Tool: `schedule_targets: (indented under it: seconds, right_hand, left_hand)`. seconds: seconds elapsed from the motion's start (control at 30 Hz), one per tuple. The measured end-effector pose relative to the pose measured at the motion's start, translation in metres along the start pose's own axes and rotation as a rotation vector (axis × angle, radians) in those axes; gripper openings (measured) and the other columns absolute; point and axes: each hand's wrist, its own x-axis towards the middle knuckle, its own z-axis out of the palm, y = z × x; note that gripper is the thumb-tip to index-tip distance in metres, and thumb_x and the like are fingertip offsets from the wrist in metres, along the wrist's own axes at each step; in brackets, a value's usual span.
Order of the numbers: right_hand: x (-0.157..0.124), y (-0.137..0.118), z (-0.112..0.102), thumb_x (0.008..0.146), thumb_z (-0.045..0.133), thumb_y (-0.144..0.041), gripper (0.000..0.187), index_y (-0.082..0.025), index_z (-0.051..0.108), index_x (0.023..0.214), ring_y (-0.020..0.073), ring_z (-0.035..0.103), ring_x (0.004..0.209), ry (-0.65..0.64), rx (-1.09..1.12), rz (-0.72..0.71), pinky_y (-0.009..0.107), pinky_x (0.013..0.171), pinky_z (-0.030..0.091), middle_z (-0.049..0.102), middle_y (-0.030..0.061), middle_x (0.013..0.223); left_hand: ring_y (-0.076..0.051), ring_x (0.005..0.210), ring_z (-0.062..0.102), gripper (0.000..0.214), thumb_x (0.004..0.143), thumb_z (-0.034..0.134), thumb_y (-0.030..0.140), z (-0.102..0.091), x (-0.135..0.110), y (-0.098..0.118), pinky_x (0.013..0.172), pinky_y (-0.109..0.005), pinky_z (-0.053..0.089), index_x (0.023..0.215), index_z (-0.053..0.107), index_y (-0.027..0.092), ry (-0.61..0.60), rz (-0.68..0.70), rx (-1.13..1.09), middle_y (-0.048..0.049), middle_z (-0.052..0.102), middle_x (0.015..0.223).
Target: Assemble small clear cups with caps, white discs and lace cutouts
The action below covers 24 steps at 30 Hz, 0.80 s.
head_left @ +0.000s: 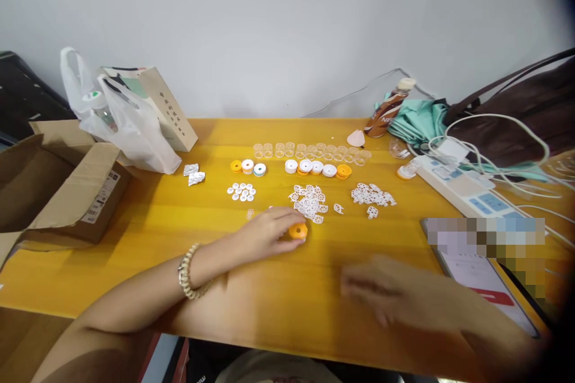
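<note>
One orange disc [298, 231] is pinched by the curled left hand [275, 231] at the table's [291, 299] middle. At four o'clock from it, the right hand [380, 287] is blurred; its grip cannot be told. Two foil packets [196, 178] are seen at ten o'clock.

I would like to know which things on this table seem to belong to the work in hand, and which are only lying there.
Likely part of the work:
orange round piece, in the left hand
orange and white round parts
small white discs
white cut-out pieces
clear cups

Probably only lying about:
cardboard box
plastic bag
bottle
phone
power strip
</note>
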Motion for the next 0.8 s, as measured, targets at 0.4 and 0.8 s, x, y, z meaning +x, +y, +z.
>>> schedule_targets:
  seconds: [0.4,0.8]
  right_hand:
    - [0.076,0.036,0.014,0.087,0.039,-0.04,0.039,-0.019,0.039,0.054,0.009,0.033,0.046,0.436,0.171,-0.014,0.023,0.045,0.026,0.033,-0.0053,0.048]
    - [0.073,0.049,0.037,0.088,0.036,-0.029,0.038,-0.02,0.023,0.054,0.0086,0.022,0.045,0.431,-0.121,-0.278,0.026,0.046,0.019,0.023,-0.0059,0.049]
  left_hand:
    - [-0.02,0.094,0.056,0.031,0.08,0.058,0.028,0.029,0.003,-0.008,0.085,-0.029,0.046,0.108,0.051,0.019,-0.071,0.0,0.0,-0.0094,0.058,0.103]
    - [-0.014,0.082,0.058,0.013,0.085,0.048,0.025,-0.048,-0.059,-0.071,0.075,-0.029,0.047,0.089,0.058,0.017,0.232,-0.361,-0.025,-0.0053,0.062,0.09]
